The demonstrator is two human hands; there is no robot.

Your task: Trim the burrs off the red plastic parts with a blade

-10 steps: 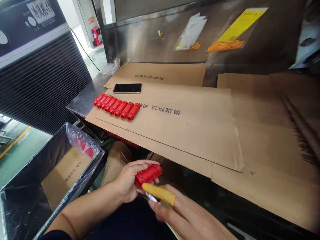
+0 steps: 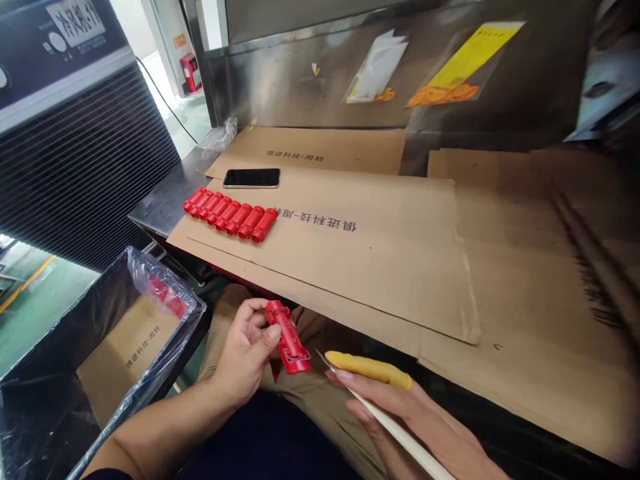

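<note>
My left hand (image 2: 250, 353) is closed round a red plastic tube-shaped part (image 2: 289, 339), held tilted above my lap in front of the table edge. A small red piece sticks out below it, near my fingers. My right hand (image 2: 395, 407) grips a slim knife (image 2: 395, 433) with a pale handle; its pointed blade stands just right of the part, apart from it. A yellow finger cot (image 2: 367, 368) covers one finger of that hand. On the cardboard, a row of several similar red parts (image 2: 230, 215) lies side by side.
A black phone (image 2: 251, 178) lies behind the row on cardboard sheets (image 2: 390, 267). At lower left stands a plastic-lined bin (image 2: 45, 347) with cardboard and red parts inside. Bags with yellow and white papers (image 2: 450, 73) hang on the metal back panel. A dark louvred machine (image 2: 85, 140) stands left.
My left hand has turned the red part from nearly level to steeply tilted. My right hand with the knife has drawn back to the right, away from the part's end.
</note>
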